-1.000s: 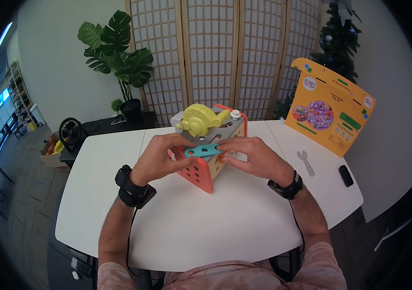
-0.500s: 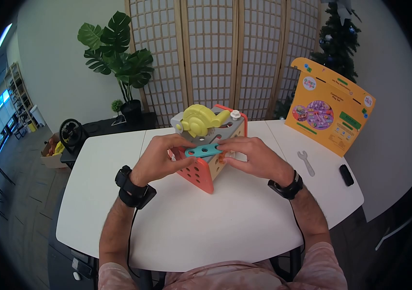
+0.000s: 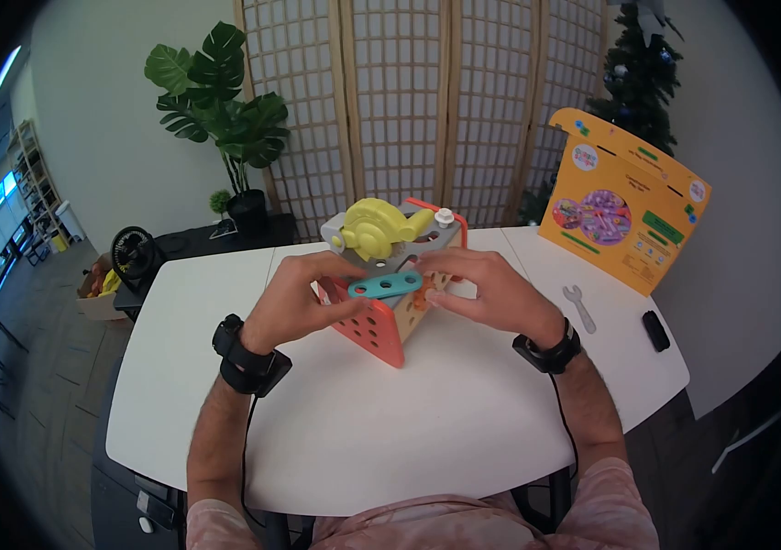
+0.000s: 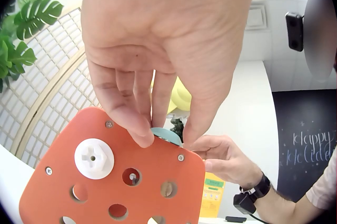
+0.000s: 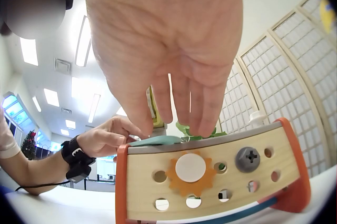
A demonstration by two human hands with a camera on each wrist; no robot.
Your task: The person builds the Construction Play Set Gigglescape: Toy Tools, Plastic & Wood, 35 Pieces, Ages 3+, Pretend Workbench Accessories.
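Observation:
A teal strip with holes (image 3: 386, 285) lies over the near top of a toy workbench, whose coral end panel (image 3: 378, 332) faces me. My left hand (image 3: 303, 298) pinches the strip's left end between thumb and fingers. Just off its right end is my right hand (image 3: 491, 289), fingers straight and thumb apart. A yellow toy circular saw (image 3: 374, 229) sits on the grey top, with a white knob (image 3: 445, 217) at the far corner. The right wrist view has an orange gear (image 5: 210, 174) and a grey screw (image 5: 247, 159) on the wooden side. A white bolt (image 4: 95, 159) is in the end panel.
To the right on the white table (image 3: 409, 431) lie a grey toy wrench (image 3: 580, 309) and a small black object (image 3: 655, 331). An orange-yellow product box (image 3: 629, 202) stands behind them. Beyond the table are a folding screen (image 3: 404, 110) and a potted plant (image 3: 225, 101).
My right hand has moved slightly right, and its fingers have come off the strip's right end. The strip has turned slightly; the left hand stays on it.

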